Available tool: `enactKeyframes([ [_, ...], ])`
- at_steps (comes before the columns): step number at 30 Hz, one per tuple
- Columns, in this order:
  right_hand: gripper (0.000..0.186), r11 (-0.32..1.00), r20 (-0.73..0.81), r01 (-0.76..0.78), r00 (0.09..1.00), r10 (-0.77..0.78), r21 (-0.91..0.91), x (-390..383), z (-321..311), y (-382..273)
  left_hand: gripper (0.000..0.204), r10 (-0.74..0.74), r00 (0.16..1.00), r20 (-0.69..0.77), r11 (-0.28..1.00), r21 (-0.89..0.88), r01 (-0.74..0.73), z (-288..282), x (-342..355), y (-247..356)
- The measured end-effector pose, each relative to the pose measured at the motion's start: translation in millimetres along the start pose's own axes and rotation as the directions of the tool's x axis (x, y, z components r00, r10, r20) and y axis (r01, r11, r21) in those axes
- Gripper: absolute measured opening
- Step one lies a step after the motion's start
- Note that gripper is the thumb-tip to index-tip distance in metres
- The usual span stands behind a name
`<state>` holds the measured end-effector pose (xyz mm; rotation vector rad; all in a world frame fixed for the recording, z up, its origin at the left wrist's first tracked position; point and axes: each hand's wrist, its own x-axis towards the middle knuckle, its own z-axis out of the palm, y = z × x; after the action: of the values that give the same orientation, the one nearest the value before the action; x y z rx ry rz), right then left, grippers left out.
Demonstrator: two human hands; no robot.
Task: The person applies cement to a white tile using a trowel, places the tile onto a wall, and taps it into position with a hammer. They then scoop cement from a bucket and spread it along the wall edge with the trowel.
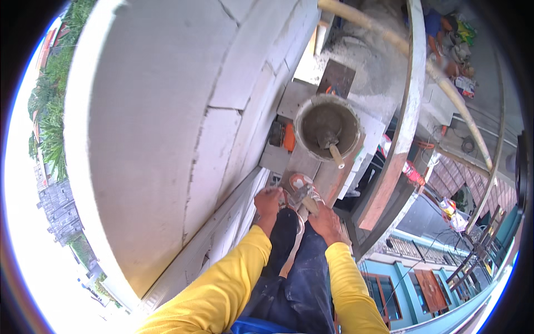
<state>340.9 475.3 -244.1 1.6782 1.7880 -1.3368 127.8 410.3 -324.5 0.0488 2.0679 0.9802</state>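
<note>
My right hand (327,224), closed, grips a short wooden-handled tool (310,206) whose grey metal head points toward my left hand. The head's exact shape is too small to tell. Close to that head is my left hand (268,201), its fingers pressed together; what they hold, if anything, cannot be made out. Beyond both hands a round bucket (300,128) stands on planks, with grey mortar (325,119) inside. A trowel-like tool with a wooden handle (336,157) rests in the mortar, its handle leaning over the near rim.
A pale block wall (161,128) rises along my left. Wooden boards (305,164) lie under my shoes (300,181). An upright timber (397,161) and a slanting pole (450,92) stand at the right. Another person (436,33) is far below, at upper right.
</note>
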Motion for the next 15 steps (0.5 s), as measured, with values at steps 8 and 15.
enactKeyframes([
  [8, 0.065, 0.999, 0.033, -0.034, 0.999, 0.035, -0.014, -95.0, -88.1, -33.1, 0.028, 0.025, 0.788, 0.616, 0.816, 0.443, -0.372, -97.4, -187.8, 165.9],
  [15, 0.065, 0.940, 0.165, 0.225, 0.968, -0.186, -0.257, -92.1, -156.9, -57.8, 0.026, 0.147, 0.672, 0.726, 0.631, 0.454, -0.629, -196.2, -258.6, 239.1],
])
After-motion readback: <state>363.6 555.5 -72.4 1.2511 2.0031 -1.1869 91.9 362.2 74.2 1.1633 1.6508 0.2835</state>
